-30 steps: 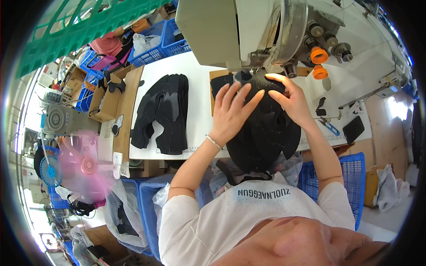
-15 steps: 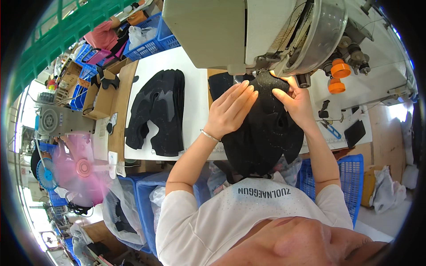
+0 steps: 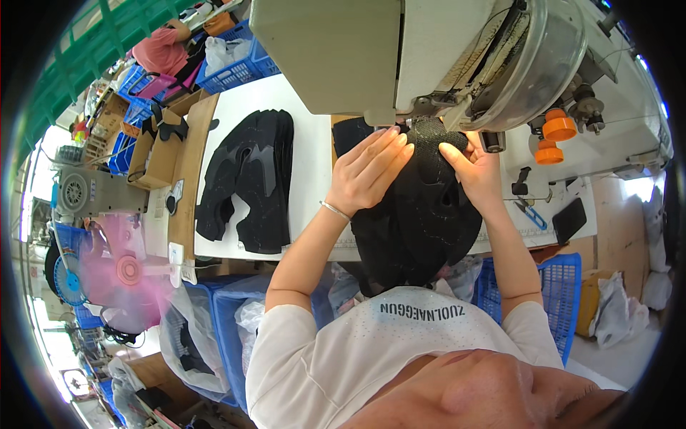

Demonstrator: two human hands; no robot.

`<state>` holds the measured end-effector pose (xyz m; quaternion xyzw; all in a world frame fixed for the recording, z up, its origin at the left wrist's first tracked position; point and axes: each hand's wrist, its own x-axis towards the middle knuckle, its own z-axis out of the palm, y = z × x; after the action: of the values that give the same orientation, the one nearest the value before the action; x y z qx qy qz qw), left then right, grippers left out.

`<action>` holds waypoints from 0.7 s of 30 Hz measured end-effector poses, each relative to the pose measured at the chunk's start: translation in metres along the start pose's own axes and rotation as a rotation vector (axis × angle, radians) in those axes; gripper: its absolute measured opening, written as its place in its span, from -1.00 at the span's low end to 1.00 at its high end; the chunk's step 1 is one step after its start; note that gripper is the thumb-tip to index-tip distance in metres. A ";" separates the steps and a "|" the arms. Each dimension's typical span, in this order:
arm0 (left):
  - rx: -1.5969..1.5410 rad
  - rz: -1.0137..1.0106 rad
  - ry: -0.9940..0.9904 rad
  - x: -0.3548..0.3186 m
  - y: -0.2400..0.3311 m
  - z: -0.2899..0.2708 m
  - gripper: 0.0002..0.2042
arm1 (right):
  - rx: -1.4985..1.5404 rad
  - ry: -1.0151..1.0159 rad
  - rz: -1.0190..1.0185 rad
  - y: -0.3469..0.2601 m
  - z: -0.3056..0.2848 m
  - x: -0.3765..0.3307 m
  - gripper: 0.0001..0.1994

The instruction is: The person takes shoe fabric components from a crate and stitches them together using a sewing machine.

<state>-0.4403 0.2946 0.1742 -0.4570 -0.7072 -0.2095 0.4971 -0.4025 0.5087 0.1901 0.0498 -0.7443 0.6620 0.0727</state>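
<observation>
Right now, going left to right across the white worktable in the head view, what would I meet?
Cardboard box → stack of black cut fabric pieces → left hand → black mesh fabric piece → right hand → orange thread spools → black phone.

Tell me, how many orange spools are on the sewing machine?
2: an upper orange spool on the sewing machine, right of the hands, and a lower orange spool just below it. Others may be hidden.
</observation>
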 end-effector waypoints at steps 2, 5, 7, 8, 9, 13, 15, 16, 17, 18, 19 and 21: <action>0.012 0.000 0.014 0.000 0.000 0.001 -0.74 | 0.000 0.007 -0.018 0.001 0.001 0.001 -0.80; 0.018 -0.009 0.024 -0.001 0.000 0.001 -0.74 | 0.028 0.012 -0.038 0.001 0.002 0.002 -0.80; 0.038 -0.009 0.012 -0.005 -0.001 0.003 -0.76 | 0.037 0.017 -0.017 0.001 0.001 0.001 -0.80; 0.040 -0.011 0.013 -0.006 -0.002 0.003 -0.76 | 0.035 0.014 -0.017 0.001 0.000 0.001 -0.80; 0.031 -0.012 0.017 -0.007 -0.002 0.004 -0.76 | 0.024 0.009 -0.007 0.003 -0.001 0.000 -0.80; 0.003 -0.030 0.038 -0.008 -0.001 0.007 -0.76 | 0.030 0.015 -0.029 0.008 -0.001 0.003 -0.80; 0.005 -0.048 0.048 -0.008 -0.001 0.009 -0.75 | 0.019 0.019 -0.033 0.008 0.000 0.003 -0.81; 0.008 -0.065 0.056 -0.008 0.000 0.009 -0.75 | 0.012 0.023 -0.037 0.007 0.000 0.004 -0.81; 0.009 -0.068 0.059 -0.010 0.001 0.006 -0.75 | 0.008 0.021 -0.037 0.006 -0.001 0.003 -0.81; 0.014 -0.016 0.007 -0.013 0.002 0.001 -0.75 | 0.030 0.005 -0.009 0.003 -0.003 0.003 -0.81; 0.021 0.035 -0.045 -0.015 0.004 -0.003 -0.74 | 0.052 -0.012 0.019 0.002 -0.004 0.003 -0.82; 0.012 0.078 -0.036 -0.016 0.004 -0.009 -0.75 | 0.056 -0.014 0.021 0.003 -0.005 0.003 -0.82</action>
<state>-0.4305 0.2831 0.1631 -0.4847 -0.6990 -0.1776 0.4948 -0.4060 0.5146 0.1881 0.0484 -0.7265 0.6829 0.0591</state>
